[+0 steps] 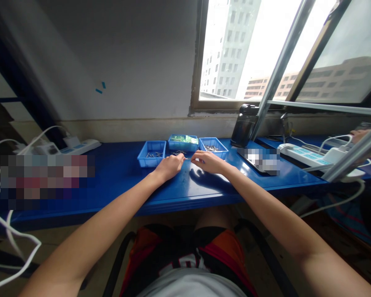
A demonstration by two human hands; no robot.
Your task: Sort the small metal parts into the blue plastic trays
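Note:
Above the blue table (111, 181), my left hand (170, 165) is closed with its fingertips pinched on one end of a small thin metal pin (188, 159). My right hand (207, 161) pinches the pin's other end, so it spans the short gap between both hands. Whether it is one piece or two joined cannot be made out. Just behind my left hand lies a loose heap of thin metal pieces (177, 153). Similar pieces lie in the left blue bin (151, 162) and the right blue bin (221, 153). A green packet (184, 140) rests in the middle blue bin (182, 147).
A black bottle (244, 127) and a dark flat device (255, 161), partly blurred out, are to the right. Power strips stand at left (82, 147) and right (306, 154) with white cables. A metal post (349, 144) crosses the right side, near another person's hand (360, 135).

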